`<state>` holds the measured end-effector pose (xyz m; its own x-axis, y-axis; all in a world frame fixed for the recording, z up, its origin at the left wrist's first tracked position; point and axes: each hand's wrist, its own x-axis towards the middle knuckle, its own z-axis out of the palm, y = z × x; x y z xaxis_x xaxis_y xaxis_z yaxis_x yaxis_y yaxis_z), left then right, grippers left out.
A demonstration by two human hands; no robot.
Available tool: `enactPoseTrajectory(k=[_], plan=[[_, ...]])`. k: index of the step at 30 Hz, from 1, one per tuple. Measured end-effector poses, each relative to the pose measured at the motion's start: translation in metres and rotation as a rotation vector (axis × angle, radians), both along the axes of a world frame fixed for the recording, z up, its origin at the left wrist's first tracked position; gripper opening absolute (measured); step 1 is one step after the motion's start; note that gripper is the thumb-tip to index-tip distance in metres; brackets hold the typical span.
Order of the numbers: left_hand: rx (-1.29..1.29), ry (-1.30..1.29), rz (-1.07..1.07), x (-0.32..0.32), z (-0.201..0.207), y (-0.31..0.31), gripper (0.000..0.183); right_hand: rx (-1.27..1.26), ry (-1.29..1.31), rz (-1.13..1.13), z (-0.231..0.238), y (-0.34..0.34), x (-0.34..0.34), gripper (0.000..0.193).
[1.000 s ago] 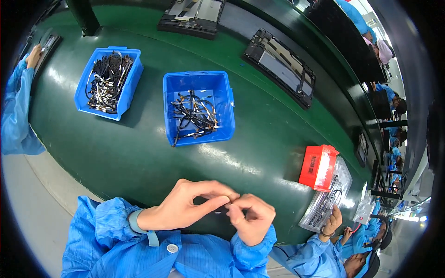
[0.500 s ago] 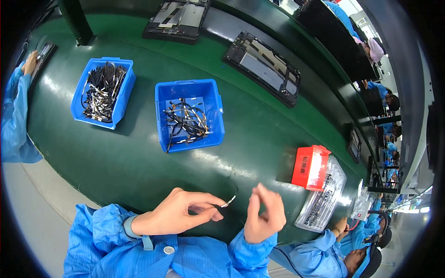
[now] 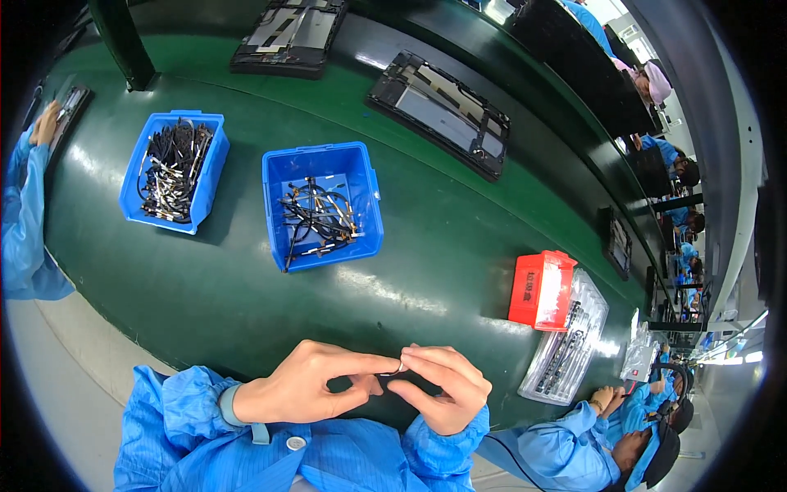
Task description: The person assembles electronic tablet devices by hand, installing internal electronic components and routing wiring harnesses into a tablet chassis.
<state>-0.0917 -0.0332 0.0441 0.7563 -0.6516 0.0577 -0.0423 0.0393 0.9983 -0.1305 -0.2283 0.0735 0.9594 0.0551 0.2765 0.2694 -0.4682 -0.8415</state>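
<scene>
Close to my body, both hands meet over a short thin cable (image 3: 396,371), dark with a silvery part, of which only a small piece shows. My left hand (image 3: 316,381) pinches it between thumb and forefinger. The fingers of my right hand (image 3: 447,385) are bent round its other end, forefinger and thumb at the silvery part. Beyond them stands a blue bin (image 3: 373,184) with a loose tangle of black cables (image 3: 320,217) with silver and gold-coloured parts. To its left, a second blue bin (image 3: 215,168) is heaped fuller with similar cables (image 3: 174,168).
On the right are a red box (image 3: 537,291) and a clear plastic tray (image 3: 537,381) with small dark parts. Opened flat devices (image 3: 447,111) lie along the far side. Co-workers in blue sit left and right; one hand (image 3: 47,123) touches a device at far left.
My right hand has moved left from beside the cable and its fingers have come onto the cable's end. My left hand keeps its pinch. The whole view has shifted slightly.
</scene>
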Motion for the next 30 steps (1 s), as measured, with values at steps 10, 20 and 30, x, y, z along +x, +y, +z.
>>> enactPoseTrajectory(k=[10,20,30], plan=[[0.052,0.042,-0.006,-0.001,0.007,-0.002,0.036,-0.176,-0.228,-0.254,-0.007,0.001,-0.008,0.02],[0.099,-0.078,0.126,-0.006,0.01,-0.006,0.018,-0.2,-0.264,-0.062,-0.01,0.01,-0.003,0.023],[0.168,-0.153,0.048,0.027,0.0,-0.048,0.015,-0.369,-0.201,-0.677,0.01,-0.062,0.007,0.006]])
